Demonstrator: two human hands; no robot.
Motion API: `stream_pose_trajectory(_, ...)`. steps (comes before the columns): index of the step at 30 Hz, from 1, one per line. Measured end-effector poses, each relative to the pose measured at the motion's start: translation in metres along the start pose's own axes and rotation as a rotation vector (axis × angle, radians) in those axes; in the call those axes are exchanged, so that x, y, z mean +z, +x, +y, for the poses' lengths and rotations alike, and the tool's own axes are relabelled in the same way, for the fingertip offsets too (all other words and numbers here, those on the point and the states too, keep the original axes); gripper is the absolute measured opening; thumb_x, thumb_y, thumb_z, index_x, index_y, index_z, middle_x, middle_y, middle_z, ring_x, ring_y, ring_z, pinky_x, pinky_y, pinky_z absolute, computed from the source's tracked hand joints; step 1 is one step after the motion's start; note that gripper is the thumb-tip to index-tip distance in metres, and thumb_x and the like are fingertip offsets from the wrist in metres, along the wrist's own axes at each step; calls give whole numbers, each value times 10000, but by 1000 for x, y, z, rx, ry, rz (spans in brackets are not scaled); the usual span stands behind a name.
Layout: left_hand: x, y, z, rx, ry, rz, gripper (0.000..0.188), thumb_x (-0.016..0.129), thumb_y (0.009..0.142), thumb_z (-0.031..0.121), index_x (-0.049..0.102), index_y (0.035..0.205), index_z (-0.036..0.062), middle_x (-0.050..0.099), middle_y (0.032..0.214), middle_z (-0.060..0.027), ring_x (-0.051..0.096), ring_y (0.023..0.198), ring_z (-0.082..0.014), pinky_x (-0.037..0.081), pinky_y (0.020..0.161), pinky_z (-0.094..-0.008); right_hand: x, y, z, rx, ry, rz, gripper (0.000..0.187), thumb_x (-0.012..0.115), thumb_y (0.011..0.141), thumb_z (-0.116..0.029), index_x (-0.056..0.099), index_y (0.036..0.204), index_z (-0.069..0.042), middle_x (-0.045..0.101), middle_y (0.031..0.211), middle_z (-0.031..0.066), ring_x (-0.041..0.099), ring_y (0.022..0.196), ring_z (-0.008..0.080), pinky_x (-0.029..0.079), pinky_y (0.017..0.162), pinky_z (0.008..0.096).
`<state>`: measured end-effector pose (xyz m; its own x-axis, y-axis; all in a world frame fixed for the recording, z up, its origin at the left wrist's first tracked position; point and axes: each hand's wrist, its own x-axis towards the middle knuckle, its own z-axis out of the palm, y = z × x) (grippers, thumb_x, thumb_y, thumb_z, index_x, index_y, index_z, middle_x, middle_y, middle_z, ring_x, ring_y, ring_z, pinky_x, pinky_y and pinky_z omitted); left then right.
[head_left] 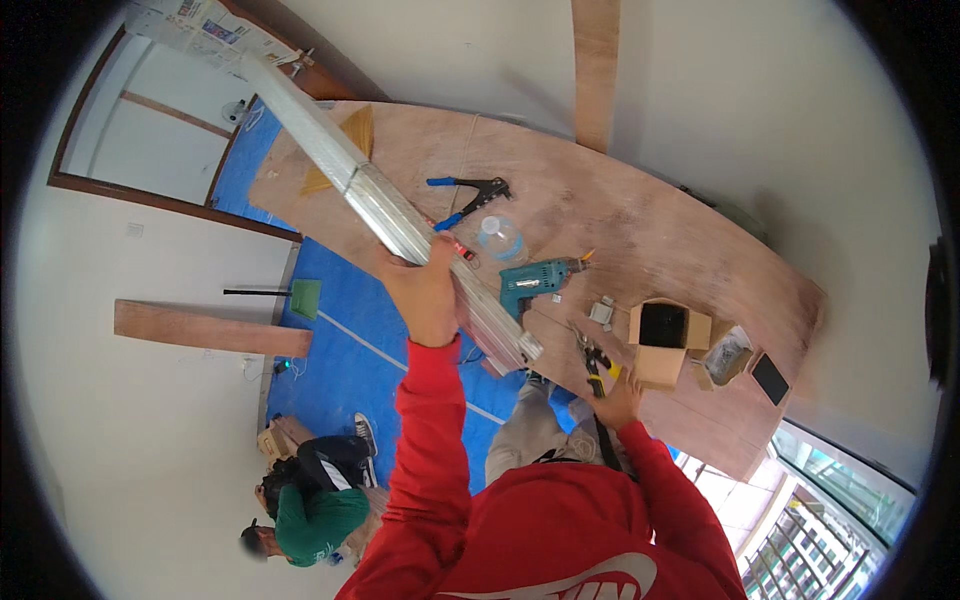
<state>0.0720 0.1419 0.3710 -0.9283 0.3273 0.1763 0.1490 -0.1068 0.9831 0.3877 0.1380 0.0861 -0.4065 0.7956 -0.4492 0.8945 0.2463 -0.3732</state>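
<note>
A long silvery metal channel (378, 205) slants from the upper left down to near my waist, across the worktable. My left hand (422, 298) is wrapped round it, toward its near end. At the table's near edge, my right hand (616, 402) is closed on the handles of black-and-yellow snips (596, 366), jaws pointing away from me. A teal power drill (535, 281) lies between the channel and the snips. Beyond the channel are a blue-handled rivet gun (474, 196) and a clear plastic bottle (500, 238).
Right on the wooden worktable (660, 240) stand an open cardboard box (660, 340), a second opened box (724, 356) and a dark phone (770, 379). Blue sheeting (350, 345) covers the floor. A person in green (318, 520) is low down at the lower left, near a green dustpan (305, 298).
</note>
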Motion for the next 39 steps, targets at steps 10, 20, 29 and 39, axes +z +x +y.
stream_pose_trajectory(10,-21,-18,11,-64,-125,9,393,717,874,5,552,1229,-22,641,1054,-65,595,912,-131,493,841,-297,-14,55,-69,-103,-2,30,1043,877,737,-404,358,1533,24,416,1500,248,393,1427,412,331,1169,573)
stream_pose_trajectory(20,-44,-7,20,-42,-242,-36,441,723,865,1,526,1259,-2,618,1034,-62,586,901,-124,495,820,-291,-212,-102,-205,-397,1066,-153,280,750,961,-134,699,1166,50,732,961,94,673,931,147,534,861,304)
stream_pose_trajectory(29,-53,4,34,56,-47,61,601,783,803,25,470,1311,-40,594,1148,-144,601,1020,-215,507,911,-363,-207,-118,-250,-779,301,609,185,800,850,-38,729,1002,39,685,881,166,662,796,276,499,716,337)
stream_pose_trajectory(39,-67,30,39,-141,-394,-161,728,820,751,49,440,1361,-66,578,1174,-166,577,1055,-231,484,943,-368,-214,-102,-257,-349,1326,-214,105,763,871,-51,765,939,31,699,806,134,670,749,358,534,714,419)
